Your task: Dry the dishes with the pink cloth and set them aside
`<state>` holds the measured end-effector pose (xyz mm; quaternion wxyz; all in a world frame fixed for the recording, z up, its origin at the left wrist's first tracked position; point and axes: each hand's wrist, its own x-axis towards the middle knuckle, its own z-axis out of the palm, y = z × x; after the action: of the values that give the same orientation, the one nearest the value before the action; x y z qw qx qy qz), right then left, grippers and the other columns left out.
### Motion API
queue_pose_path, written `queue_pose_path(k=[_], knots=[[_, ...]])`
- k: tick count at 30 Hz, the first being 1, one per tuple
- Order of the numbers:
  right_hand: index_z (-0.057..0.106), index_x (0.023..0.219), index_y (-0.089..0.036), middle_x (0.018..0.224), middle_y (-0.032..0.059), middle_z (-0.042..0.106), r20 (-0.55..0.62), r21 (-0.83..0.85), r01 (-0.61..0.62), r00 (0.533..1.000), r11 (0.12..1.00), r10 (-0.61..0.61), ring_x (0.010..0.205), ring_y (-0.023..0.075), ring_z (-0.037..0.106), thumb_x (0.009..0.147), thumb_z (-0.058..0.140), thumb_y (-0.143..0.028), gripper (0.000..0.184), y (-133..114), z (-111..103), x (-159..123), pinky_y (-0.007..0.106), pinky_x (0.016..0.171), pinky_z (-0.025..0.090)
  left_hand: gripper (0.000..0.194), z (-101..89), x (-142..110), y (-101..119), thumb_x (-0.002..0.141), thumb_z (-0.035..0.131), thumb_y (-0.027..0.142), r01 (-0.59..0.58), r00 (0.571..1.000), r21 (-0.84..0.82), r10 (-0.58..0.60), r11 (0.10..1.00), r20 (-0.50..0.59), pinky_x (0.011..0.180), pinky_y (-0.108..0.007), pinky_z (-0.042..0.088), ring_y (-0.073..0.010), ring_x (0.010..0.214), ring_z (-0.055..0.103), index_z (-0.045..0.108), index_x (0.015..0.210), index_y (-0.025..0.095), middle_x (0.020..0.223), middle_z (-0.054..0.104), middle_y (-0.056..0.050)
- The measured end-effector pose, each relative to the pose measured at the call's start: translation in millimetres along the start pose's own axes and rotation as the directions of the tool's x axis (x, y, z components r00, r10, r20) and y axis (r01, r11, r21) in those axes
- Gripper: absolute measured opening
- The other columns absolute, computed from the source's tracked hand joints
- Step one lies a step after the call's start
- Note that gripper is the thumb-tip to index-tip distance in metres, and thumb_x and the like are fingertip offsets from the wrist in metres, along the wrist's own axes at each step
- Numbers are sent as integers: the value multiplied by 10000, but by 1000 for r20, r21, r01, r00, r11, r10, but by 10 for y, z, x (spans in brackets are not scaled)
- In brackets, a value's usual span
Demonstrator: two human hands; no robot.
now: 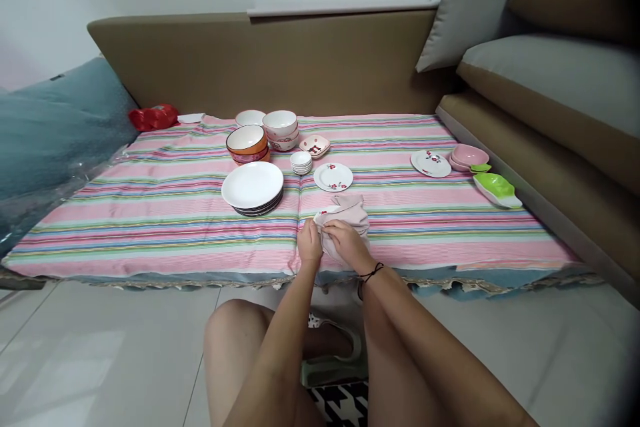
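My left hand [309, 242] and my right hand [347, 242] meet near the front edge of a striped cloth [175, 213]. Both are closed around a small white dish with red flowers [324, 215] that is wrapped in a pale pink cloth [353, 212]. The pink cloth covers most of the dish and bunches up behind my right hand. A black band circles my right wrist.
Behind my hands lie a stack of white plates [253, 185], orange and white bowls [247, 140], small white cups [301, 161], a flowered saucer [333, 177] and a pink square dish [315, 144]. At the right are a flowered plate [431, 163], pink bowls [469, 156] and a green dish [495, 187].
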<state>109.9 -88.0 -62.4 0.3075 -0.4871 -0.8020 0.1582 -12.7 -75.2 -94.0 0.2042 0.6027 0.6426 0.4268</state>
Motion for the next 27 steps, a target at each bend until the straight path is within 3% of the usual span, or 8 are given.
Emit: queue_pose_path(k=[5, 7, 10, 14, 17, 20, 27], knots=[[622, 947, -115, 915, 102, 629, -183, 50, -178, 966, 983, 184, 821, 176, 602, 888, 353, -134, 276, 28, -15, 4, 289, 728, 500, 318, 8, 1, -8, 947, 265, 232, 0, 1000, -3, 0, 1000, 3, 622, -275, 304, -163, 632, 478, 499, 733, 214, 668, 528, -21], [629, 880, -126, 855, 91, 626, -175, 33, -173, 969, 984, 176, 798, 180, 591, 894, 357, -140, 273, 39, -37, -19, 295, 722, 490, 323, 13, 0, -17, 949, 259, 234, -2, 1000, -7, 2, 1000, 5, 628, -279, 310, -166, 647, 487, 513, 750, 209, 694, 547, -33], [659, 816, -163, 917, 79, 649, -133, 7, -114, 985, 993, 114, 924, 202, 567, 874, 452, -163, 215, 37, -53, -57, 318, 832, 467, 331, 21, -1, -28, 954, 255, 256, 4, 1000, -9, -4, 1000, 6, 627, -279, 312, -166, 648, 488, 525, 770, 206, 698, 551, -33], [662, 1075, -169, 1237, 88, 583, -63, -134, -38, 998, 990, 29, 1175, 242, 465, 868, 503, -204, 263, 28, -4, -101, 384, 1021, 375, 329, 36, 4, -40, 953, 262, 273, 14, 1000, -9, -14, 1000, 1, 628, -275, 312, -164, 641, 484, 528, 772, 205, 686, 541, -23], [523, 1318, -183, 1428, 63, 437, -8, -252, 2, 1000, 968, -4, 1337, 248, 324, 916, 434, -246, 417, 49, 59, -128, 421, 1115, 268, 330, 43, 7, -43, 950, 265, 273, 16, 1000, -14, -16, 1000, -10, 629, -275, 316, -165, 642, 487, 528, 763, 206, 687, 541, -25], [398, 1417, -212, 1499, 29, 335, 21, -319, 30, 999, 947, -25, 1400, 241, 226, 952, 372, -309, 476, 86, 104, -124, 437, 1147, 195, 320, 42, 5, -40, 945, 277, 274, 17, 1000, -20, -17, 1000, -16, 626, -275, 319, -166, 641, 490, 531, 763, 206, 683, 543, -26], [311, 1458, -137, 1533, 77, 242, -114, -395, -187, 982, 900, 154, 1412, 284, 194, 956, 324, -407, 571, 153, 143, 4, 476, 1140, 174, 364, 41, 6, -43, 947, 243, 289, 21, 1000, -31, -21, 999, -15, 625, -279, 335, -171, 652, 509, 556, 786, 195, 703, 576, -42]])
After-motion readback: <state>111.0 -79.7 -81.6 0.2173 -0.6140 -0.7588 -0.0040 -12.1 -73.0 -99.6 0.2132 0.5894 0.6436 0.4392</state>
